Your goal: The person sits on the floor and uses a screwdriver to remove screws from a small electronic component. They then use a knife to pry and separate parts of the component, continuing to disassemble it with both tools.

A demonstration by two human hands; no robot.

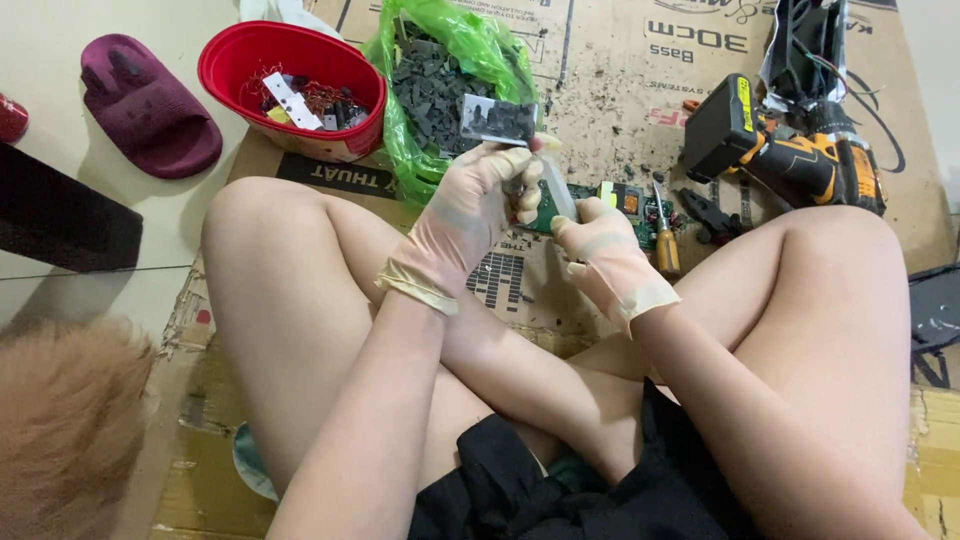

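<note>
A green circuit board (548, 205) sits between the two gloved hands, just above the person's crossed forearms, near the middle of the cardboard mat (600, 70). The left hand (470, 215) is wrapped around a dark, finned metal block (497, 120) that stands up from the board's upper edge, fingers closed firmly on it. The right hand (605, 255) is curled shut at the board's lower right corner, pinching it; its fingertips are partly hidden, so exactly what else it presses I cannot tell. Both hands wear thin, pale latex gloves rolled at the wrist.

At about three o'clock from the hands, touching distance away, lies a second circuit board (640, 205) with a yellow-handled screwdriver (665, 245) resting just beside it, and dark pliers (712, 215) a little further out. Going on toward two o'clock there is a black and orange cordless drill (790, 150) lying on its side, with a black casing with loose wires (810, 45) behind it.

At twelve o'clock a green plastic bag (445, 60) stands open, full of small dark grey parts. At ten o'clock, next to the bag, a red plastic tub (290, 85) holds copper wire and metal scraps. Well off at nine to ten o'clock, on the pale floor, lies a maroon slipper (145, 105). The person's bare knees frame the working spot on either side.
</note>
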